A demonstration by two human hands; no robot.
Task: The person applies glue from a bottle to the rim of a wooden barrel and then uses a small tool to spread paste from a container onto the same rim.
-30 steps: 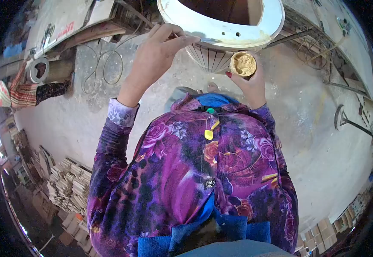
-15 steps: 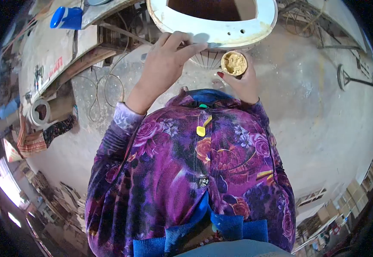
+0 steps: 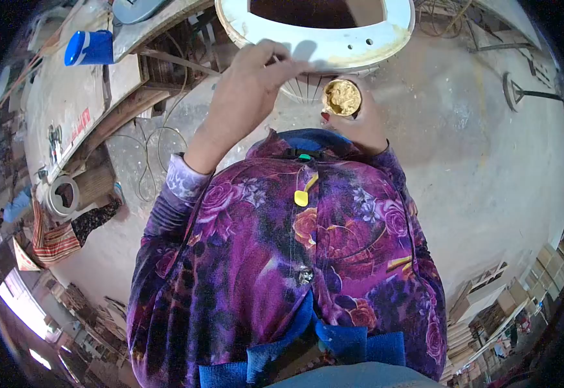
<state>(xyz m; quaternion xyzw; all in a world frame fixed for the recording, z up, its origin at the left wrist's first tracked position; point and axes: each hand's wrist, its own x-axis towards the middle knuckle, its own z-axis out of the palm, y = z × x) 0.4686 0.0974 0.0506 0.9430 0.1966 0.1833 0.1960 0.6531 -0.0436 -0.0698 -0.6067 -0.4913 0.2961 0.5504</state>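
My right hand (image 3: 369,123) is wrapped round a small round tub (image 3: 342,97) filled with lumpy yellowish paste. My left hand (image 3: 249,84) is at the near edge of a white oval ring (image 3: 282,31), its fingers curled and thumb and forefinger close together. Whatever sits between those fingertips, if anything, I cannot make out. A grey patch, perhaps a shadow, shows on the ring beside them. The ring has a wide dark opening, two small holes towards the right, and yellowish smears along its edge. The tub is just below the ring, apart from it.
A blue-and-white container (image 3: 91,48) and a grey round piece (image 3: 136,9) lie on the bench (image 3: 126,55) at the left. A hose (image 3: 149,152) loops over the floor. A metal stand (image 3: 515,94) is at the right. Thin spokes (image 3: 304,88) show beneath the ring.
The tub in my right hand has shifted slightly left. My left hand has moved a little left and up, staying by the ring's edge. The whole view has tilted slightly.
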